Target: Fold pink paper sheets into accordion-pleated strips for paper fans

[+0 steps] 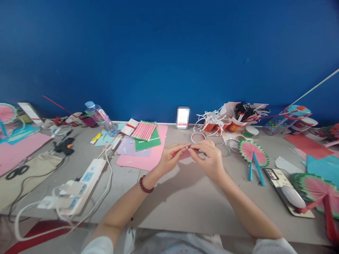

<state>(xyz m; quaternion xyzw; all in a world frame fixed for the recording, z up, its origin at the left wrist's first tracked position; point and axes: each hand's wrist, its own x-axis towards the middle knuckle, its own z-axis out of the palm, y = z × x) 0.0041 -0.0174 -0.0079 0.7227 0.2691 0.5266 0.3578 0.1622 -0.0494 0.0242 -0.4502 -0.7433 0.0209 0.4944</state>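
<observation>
Over the middle of the table, my left hand (172,157) and my right hand (209,157) meet at the fingertips. Both pinch a small, thin piece with reddish and dark parts (188,146), mostly covered by the fingers and too small to name. Left of my hands lies a large pink paper sheet (132,162). On it rest a green sheet (148,144) and a pleated pink paper piece with green edges (144,130). A round pink-and-green paper fan (253,152) with blue sticks lies to the right of my right hand.
A white power strip (88,183) with cables lies at left, near a glue gun (65,146) and black scissors (17,172). A bottle (102,118), an upright phone (182,118) and tubs of paper strips (212,121) line the wall. A mouse (293,197) rests on another phone (278,180).
</observation>
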